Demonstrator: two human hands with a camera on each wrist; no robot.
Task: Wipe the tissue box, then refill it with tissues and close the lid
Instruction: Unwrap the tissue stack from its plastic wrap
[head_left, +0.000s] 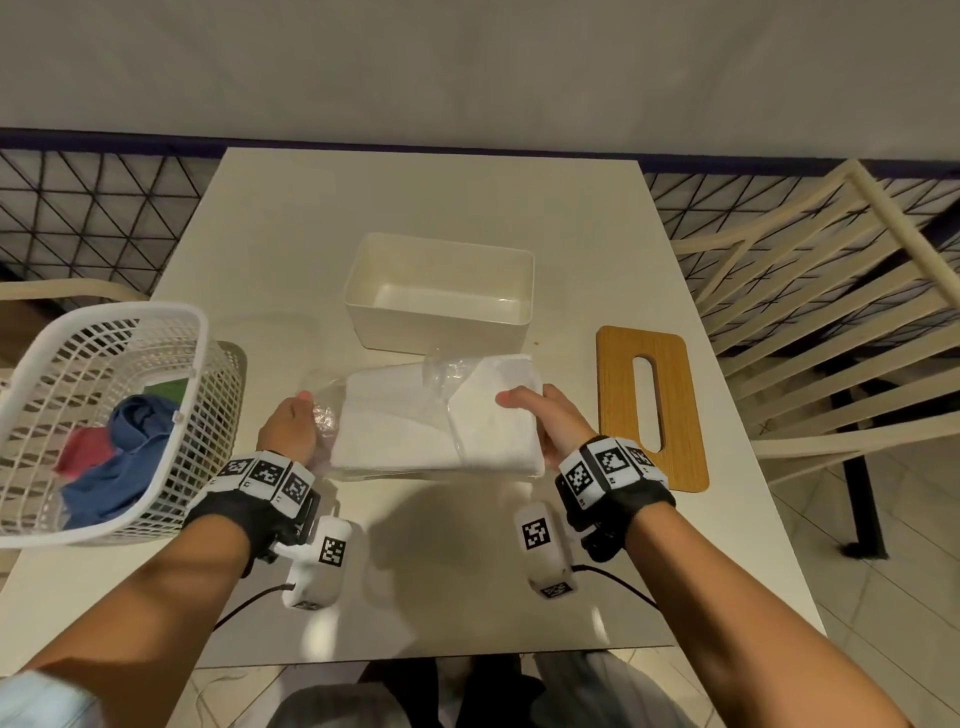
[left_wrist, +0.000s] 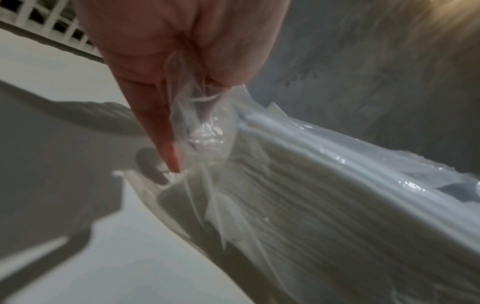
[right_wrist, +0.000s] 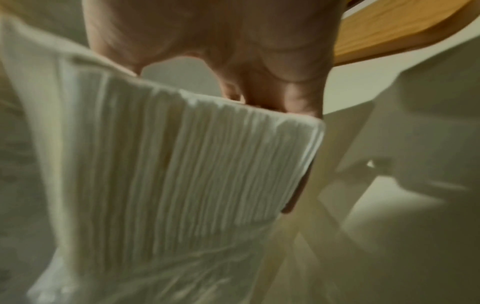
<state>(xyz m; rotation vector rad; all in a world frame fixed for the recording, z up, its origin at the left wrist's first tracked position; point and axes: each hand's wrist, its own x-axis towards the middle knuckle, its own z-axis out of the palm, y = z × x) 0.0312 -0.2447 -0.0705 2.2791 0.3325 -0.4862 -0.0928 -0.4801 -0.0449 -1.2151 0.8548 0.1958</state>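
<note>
Head view: a person's right hand (head_left: 540, 415) grips the right end of a tissue stack (head_left: 415, 421) above the table (head_left: 467, 197), while the left hand (head_left: 291, 426) pinches its clear plastic wrapper (left_wrist: 202, 127). The open tissue box (head_left: 441, 291) sits just behind, its wooden lid (head_left: 652, 405) to the right.

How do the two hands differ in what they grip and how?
The left hand pinches only the clear plastic wrapper at the stack's left end; the right hand clasps the bare tissue stack itself, thumb on top. Both hold the same pack, near the open tissue box.
</note>
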